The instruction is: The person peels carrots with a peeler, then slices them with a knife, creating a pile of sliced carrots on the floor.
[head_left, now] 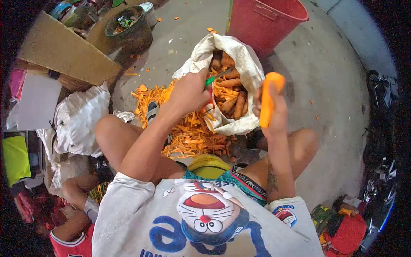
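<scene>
My left hand [191, 91] is closed around a green-handled peeler [209, 81], its thin metal end pointing over the mouth of a white sack [199, 49]. Most of the handle is hidden by my fingers. In my right hand [279, 112], just right of the sack, a smooth, bright orange peeled carrot [266, 105] is held roughly upright. Several rough, unpeeled carrots [240, 105] lie inside the sack with orange strips among them. A heap of carrot peelings [188, 137] covers the floor beside the sack and between my legs.
Behind the sack stands a large red tub [265, 25]. A dark bucket [130, 32] with scraps, a cardboard sheet [64, 51] and a white bag [83, 120] are on the left. Another person in red [70, 246] sits at lower left. A yellow seat [208, 166] is below me.
</scene>
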`<move>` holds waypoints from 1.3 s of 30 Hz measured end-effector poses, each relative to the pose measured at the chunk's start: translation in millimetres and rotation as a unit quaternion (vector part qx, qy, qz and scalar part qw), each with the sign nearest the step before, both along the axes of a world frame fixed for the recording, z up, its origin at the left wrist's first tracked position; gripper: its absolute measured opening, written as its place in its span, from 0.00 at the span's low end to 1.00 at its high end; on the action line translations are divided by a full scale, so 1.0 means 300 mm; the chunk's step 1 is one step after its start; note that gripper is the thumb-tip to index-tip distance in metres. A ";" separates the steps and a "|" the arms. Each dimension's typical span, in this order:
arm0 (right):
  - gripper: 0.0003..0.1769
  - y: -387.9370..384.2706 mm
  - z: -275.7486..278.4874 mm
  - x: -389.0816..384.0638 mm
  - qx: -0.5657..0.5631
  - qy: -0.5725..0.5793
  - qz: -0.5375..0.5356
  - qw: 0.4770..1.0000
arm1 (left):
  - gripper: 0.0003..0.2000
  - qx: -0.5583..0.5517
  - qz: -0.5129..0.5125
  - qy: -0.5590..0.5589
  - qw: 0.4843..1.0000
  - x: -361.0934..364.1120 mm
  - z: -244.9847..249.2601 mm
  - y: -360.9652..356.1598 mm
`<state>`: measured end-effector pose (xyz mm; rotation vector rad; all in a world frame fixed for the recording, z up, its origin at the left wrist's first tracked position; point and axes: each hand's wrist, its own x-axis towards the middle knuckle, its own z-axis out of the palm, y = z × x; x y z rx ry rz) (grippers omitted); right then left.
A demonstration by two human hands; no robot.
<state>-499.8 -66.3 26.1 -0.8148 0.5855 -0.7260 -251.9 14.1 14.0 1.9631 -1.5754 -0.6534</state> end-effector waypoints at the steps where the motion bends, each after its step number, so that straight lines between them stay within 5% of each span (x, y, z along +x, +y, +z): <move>1: 0.26 0.006 0.019 0.008 0.001 0.078 0.012 0.997 | 0.10 -0.013 0.014 -0.045 0.999 -0.016 0.028 0.015; 5: 0.30 0.056 0.001 0.037 0.008 0.094 0.038 0.995 | 0.15 -0.043 -0.027 -0.069 0.996 -0.073 0.042 0.030; 8: 0.45 0.090 0.025 0.062 0.005 0.096 0.051 0.994 | 0.16 -0.026 -0.047 -0.108 0.993 -0.102 0.024 0.028; 17: 0.37 0.106 -0.089 0.100 0.031 0.166 0.085 0.982 | 0.15 0.024 -0.103 -0.135 0.985 -0.152 -0.036 0.078; 22: 0.40 0.115 -0.106 0.104 0.068 0.161 0.145 0.974 | 0.15 -0.010 -0.086 -0.195 0.977 -0.050 -0.237 0.024; 23: 0.35 0.136 -0.084 0.105 0.065 0.163 0.143 0.974 | 0.14 0.007 -0.076 -0.218 0.973 -0.004 -0.278 0.008; 26: 0.31 0.130 -0.048 0.110 0.027 0.165 0.147 0.975 | 0.13 0.131 -0.020 -0.163 0.978 0.098 -0.203 -0.028; 29: 0.29 0.107 -0.116 0.095 0.005 0.176 0.094 0.980 | 0.13 0.093 0.010 -0.173 0.981 0.047 -0.120 -0.009; 32: 0.15 0.068 -0.183 0.096 -0.269 0.327 0.040 0.905 | 0.11 0.055 -0.012 -0.087 0.995 -0.009 -0.074 0.012; 33: 0.15 0.062 -0.180 0.097 -0.270 0.328 0.038 0.904 | 0.11 0.039 -0.023 -0.041 0.998 -0.030 -0.049 0.019; 35: 0.12 0.058 -0.176 0.102 -0.386 0.438 0.027 0.811 | 0.11 0.030 -0.035 -0.044 0.998 -0.072 0.014 0.033; 39: 0.11 0.105 -0.122 0.114 -0.438 0.389 0.017 0.810 | 0.11 0.042 -0.052 -0.005 0.998 -0.059 -0.040 0.026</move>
